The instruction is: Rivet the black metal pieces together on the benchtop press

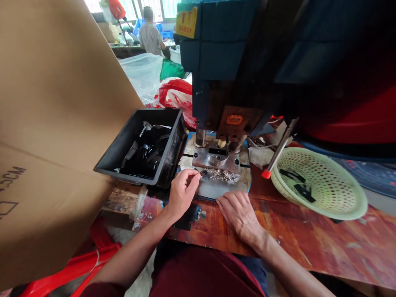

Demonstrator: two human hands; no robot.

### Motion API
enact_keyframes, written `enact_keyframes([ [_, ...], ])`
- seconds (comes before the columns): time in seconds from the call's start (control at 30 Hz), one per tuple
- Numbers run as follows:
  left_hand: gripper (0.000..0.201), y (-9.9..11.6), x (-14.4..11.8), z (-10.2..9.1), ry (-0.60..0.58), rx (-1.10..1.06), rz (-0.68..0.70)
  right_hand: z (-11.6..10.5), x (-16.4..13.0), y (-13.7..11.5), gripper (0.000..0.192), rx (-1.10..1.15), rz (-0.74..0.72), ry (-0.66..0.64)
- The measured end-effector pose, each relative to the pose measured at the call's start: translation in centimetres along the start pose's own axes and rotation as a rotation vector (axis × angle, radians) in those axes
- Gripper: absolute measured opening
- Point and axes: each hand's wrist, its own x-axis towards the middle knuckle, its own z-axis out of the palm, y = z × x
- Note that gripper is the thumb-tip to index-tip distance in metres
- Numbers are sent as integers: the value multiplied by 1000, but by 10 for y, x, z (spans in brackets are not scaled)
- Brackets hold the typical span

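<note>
Left hand pinching a small dark part at the press die plate — right hand flat, empty (best kept clear) — seat squarely.

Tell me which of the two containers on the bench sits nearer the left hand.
The black rectangular bin, just up-left of the left hand, with dark strips inside. The pale green perforated round basket sits farther off, right of the press, beyond the right hand.

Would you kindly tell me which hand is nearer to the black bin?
Left. The left hand pinches a small part just right of the black bin; the right hand rests flat on the bench, farther right.
</note>
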Motion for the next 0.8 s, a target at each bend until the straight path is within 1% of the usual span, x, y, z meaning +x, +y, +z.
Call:
enact_keyframes([
  [0.07,17,5,5,-1,-20,-126,-134,3,7,3,17,28,16,18],
  [0.13,18,7,8,-2,-35,-238,-203,2,20,11,13,71,46,86],
  [0.23,26,8,9,-4,-58,-357,-279,-3,50,34,11,71,170,222],
  [0.3,30,8,9,-5,-86,-412,-313,-5,73,54,12,34,259,270],
  [0.33,29,8,8,-5,-96,-432,-321,-5,84,63,13,21,280,271],
  [0.4,28,9,7,-6,-107,-466,-323,-3,102,77,17,10,274,245],
  [0.5,28,10,5,-10,-113,-504,-328,2,119,88,24,-3,239,186],
  [0.63,25,11,4,-15,-142,-502,-336,3,122,91,28,18,184,126],
  [0.73,25,11,3,-17,-145,-511,-344,-2,119,89,29,21,126,112],
  [0.8,26,10,3,-18,-141,-524,-356,-7,117,88,30,-16,91,90],
])
